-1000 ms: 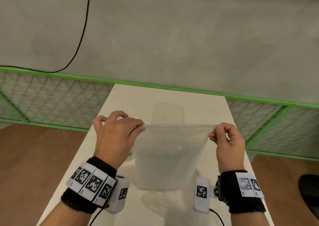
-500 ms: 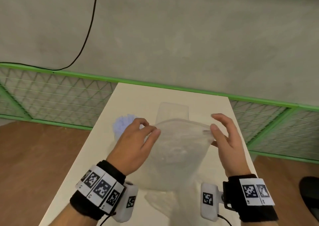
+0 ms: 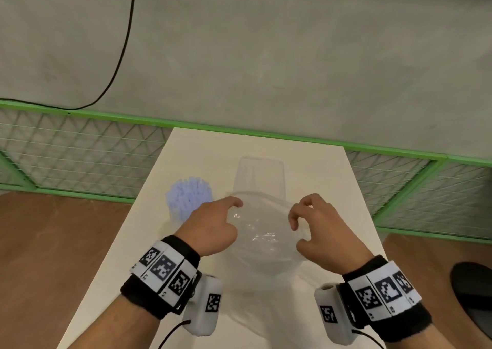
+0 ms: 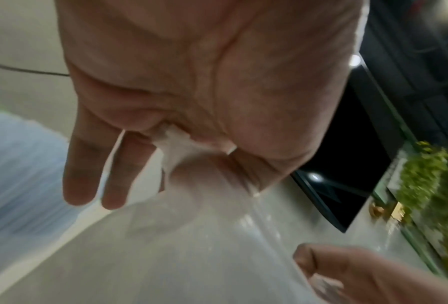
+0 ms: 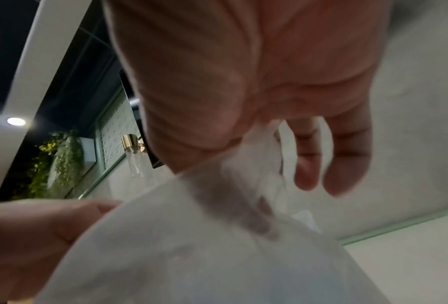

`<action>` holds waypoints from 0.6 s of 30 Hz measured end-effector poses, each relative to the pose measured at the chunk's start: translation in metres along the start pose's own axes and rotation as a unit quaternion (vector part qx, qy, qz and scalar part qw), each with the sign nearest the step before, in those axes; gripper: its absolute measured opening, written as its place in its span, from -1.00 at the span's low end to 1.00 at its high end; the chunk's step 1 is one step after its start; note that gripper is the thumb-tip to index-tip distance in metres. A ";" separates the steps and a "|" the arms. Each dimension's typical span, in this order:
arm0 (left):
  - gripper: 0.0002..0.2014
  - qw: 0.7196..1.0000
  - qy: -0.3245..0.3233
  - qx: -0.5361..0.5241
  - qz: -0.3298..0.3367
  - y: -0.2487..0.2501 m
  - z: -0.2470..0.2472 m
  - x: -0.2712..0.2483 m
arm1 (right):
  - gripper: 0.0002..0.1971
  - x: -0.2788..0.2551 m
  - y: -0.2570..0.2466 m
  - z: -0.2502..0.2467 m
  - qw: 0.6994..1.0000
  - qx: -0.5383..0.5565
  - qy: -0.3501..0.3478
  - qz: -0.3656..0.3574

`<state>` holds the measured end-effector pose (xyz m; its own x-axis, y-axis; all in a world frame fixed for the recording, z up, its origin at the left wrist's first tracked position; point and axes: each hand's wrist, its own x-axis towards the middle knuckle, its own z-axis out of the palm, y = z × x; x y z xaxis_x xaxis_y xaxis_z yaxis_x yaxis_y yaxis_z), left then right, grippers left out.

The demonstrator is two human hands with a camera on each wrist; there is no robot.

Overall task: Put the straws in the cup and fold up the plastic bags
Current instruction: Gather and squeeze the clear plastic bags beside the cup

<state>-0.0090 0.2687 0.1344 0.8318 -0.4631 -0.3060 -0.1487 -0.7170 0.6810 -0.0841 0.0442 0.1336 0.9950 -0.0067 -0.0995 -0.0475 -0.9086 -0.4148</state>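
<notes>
You hold the plastic bag between your two hands above the middle of the white table, and the fold turns on that stretch of film: its upper edge runs side to side from one pinch to the other, while the body of the bag hangs down toward you. Your left hand pinches the left end of that edge, thumb against the film in the left wrist view. Your right hand grips the right end, fingers curled over the edge. Both hands sit level and about equally near the bag (neither has the advantage). The blue straws stand bunched in a cup just left of your left hand, apparently already placed. A clear container stands just beyond the bag. Judging from this, you fold next by carrying the held edge down toward the table.
</notes>
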 end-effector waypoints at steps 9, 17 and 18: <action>-0.74 0.968 0.010 -0.252 -0.009 -0.015 0.018 0.015 | -0.22 0.014 0.007 0.003 0.971 0.190 -0.137 0.039; -0.66 0.985 -0.005 -0.172 0.008 -0.029 0.031 0.027 | -0.69 0.032 0.025 0.040 0.938 0.313 -0.084 0.123; -0.67 0.988 -0.011 -0.155 0.004 -0.031 0.033 0.030 | -0.73 0.032 0.027 0.044 0.929 0.334 -0.084 0.135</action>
<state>0.0033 0.2602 0.0823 0.8189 -0.4814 -0.3124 0.0191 -0.5212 0.8532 -0.0571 0.0378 0.0796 0.9137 -0.0808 -0.3983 -0.3937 -0.4201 -0.8177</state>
